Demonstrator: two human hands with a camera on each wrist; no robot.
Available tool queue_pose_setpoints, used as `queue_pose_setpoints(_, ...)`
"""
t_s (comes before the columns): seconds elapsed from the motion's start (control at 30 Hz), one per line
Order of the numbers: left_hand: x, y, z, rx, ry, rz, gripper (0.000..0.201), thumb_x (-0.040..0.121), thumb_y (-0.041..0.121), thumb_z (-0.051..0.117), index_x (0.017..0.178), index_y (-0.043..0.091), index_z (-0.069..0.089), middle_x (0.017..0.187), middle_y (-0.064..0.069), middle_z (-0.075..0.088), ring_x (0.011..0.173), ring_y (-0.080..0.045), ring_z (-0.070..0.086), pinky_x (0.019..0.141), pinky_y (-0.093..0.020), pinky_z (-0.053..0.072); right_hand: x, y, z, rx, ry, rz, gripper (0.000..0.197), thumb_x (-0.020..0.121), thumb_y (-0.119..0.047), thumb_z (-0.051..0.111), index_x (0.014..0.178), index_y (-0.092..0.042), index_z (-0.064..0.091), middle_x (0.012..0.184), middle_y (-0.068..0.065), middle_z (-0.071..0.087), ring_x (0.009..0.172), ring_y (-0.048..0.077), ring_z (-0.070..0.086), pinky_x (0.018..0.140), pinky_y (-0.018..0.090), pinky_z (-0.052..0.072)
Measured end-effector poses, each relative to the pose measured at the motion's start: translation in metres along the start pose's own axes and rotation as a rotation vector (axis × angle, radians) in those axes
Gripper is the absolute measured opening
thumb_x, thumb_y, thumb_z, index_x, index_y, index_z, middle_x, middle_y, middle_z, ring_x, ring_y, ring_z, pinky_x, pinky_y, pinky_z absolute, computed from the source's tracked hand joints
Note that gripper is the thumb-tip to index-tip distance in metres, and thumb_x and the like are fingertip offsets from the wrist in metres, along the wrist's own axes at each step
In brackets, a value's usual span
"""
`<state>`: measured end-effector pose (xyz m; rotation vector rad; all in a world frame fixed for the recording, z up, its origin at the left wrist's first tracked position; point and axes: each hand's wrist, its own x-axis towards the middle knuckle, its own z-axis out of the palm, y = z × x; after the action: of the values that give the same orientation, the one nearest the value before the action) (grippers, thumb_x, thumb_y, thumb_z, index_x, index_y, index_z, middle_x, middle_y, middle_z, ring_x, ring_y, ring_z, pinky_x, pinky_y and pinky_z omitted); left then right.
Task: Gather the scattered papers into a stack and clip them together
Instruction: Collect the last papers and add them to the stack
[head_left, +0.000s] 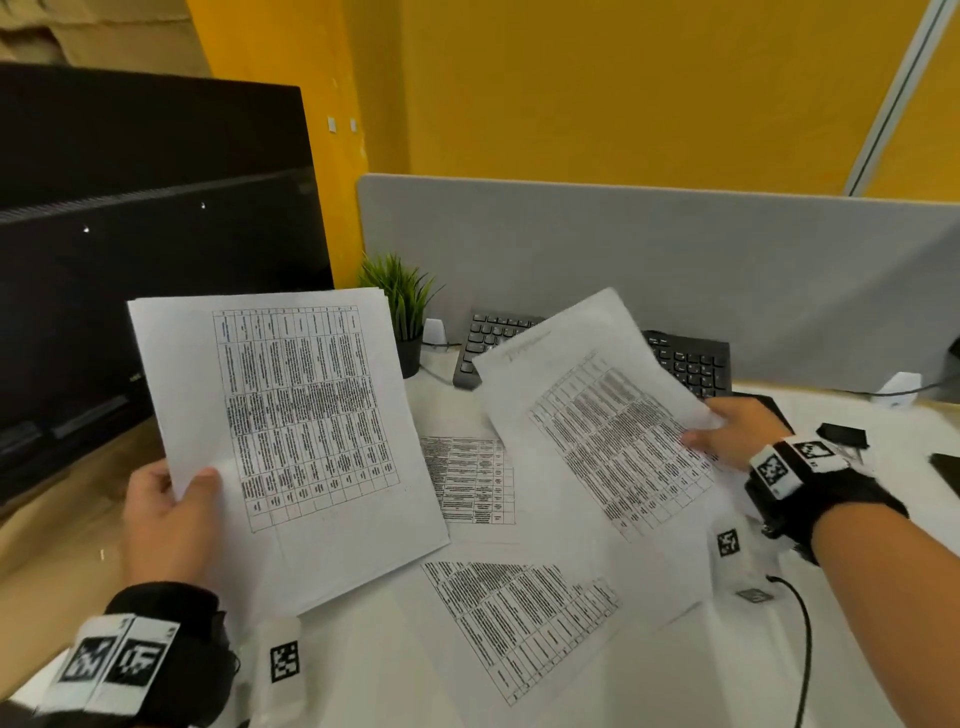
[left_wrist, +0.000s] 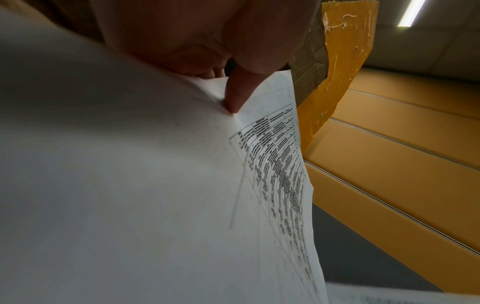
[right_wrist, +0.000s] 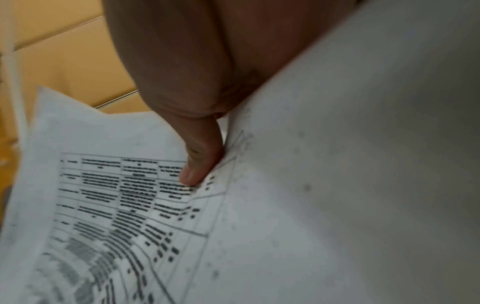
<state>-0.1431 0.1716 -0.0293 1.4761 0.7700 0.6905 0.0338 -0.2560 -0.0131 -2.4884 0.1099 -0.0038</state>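
My left hand (head_left: 171, 512) pinches the lower left edge of a small stack of printed table sheets (head_left: 291, 415), held up off the desk; the thumb (left_wrist: 235, 96) lies on the top sheet (left_wrist: 275, 164). My right hand (head_left: 737, 434) pinches the right edge of another printed sheet (head_left: 592, 415), raised and tilted above the desk; its thumb (right_wrist: 200, 164) presses on the print (right_wrist: 116, 195). Two more printed sheets lie flat on the white desk, one in the middle (head_left: 470, 480), one nearer me (head_left: 519, 618). A black binder clip (head_left: 844, 435) lies beyond my right wrist.
A dark monitor (head_left: 145, 249) stands at the left. A small potted plant (head_left: 405, 312) and two black keyboards (head_left: 488, 338) (head_left: 691, 364) sit at the back by a grey divider (head_left: 623, 260). A black cable (head_left: 802, 634) runs under my right forearm.
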Motion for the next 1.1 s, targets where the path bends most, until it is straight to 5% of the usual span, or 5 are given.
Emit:
queue_pose_setpoints(0.17,-0.009,0.004,0.017,0.013,-0.052,0.008,0.021,0.087,0.023,0.051,0.106,0.029,0.048,0.107,-0.007,0.062,0.093,-0.031,0.061,0.091,-0.054,0.047,-0.004,0.018,-0.011,0.498,0.022,-0.039,0.03,0.074,-0.031,0.077,0.1,-0.019,0.07,0.103,0.007,0.071,0.099,0.029,0.065,0.097,0.047,0.045)
queue_pose_setpoints(0.33,-0.028,0.012,0.056,-0.048,-0.247,0.046,0.019,0.091,0.014,0.05,0.11,0.017,0.05,0.099,-0.007,0.065,0.088,-0.026,0.063,0.073,-0.036,0.049,-0.006,0.001,0.0,0.871,-0.093,-0.063,0.093,0.02,-0.053,0.091,0.102,-0.015,0.07,0.1,0.008,0.074,0.094,0.03,0.07,0.089,0.047,0.051)
queue_pose_setpoints(0.53,-0.066,0.016,0.092,-0.121,-0.452,-0.038,0.014,0.091,0.011,0.052,0.102,0.019,0.056,0.1,-0.011,0.07,0.088,-0.03,0.068,0.086,-0.049,0.053,-0.025,-0.026,0.043,0.965,-0.198,0.007,0.029,0.081,-0.013,0.069,0.109,-0.007,0.065,0.098,0.012,0.074,0.087,0.029,0.072,0.079,0.041,0.055)
queue_pose_setpoints(0.83,-0.083,0.007,0.092,-0.167,-0.547,-0.064,0.032,0.09,0.047,0.049,0.116,0.031,0.056,0.114,0.008,0.064,0.107,-0.013,0.06,0.096,-0.034,0.044,-0.042,-0.038,0.067,0.904,-0.265,-0.061,0.032,0.084,-0.008,0.067,0.113,-0.018,0.059,0.108,0.009,0.071,0.095,0.03,0.07,0.087,0.055,0.053)
queue_pose_setpoints(1.1,-0.047,0.008,0.052,-0.037,-0.159,-0.01,0.025,0.088,0.007,0.058,0.112,0.015,0.06,0.101,-0.01,0.065,0.085,-0.024,0.06,0.081,-0.035,0.046,-0.029,-0.076,0.069,0.572,-0.308,-0.175,0.038,0.087,-0.028,0.066,0.122,-0.029,0.051,0.122,0.002,0.061,0.115,0.023,0.058,0.097,0.039,0.046)
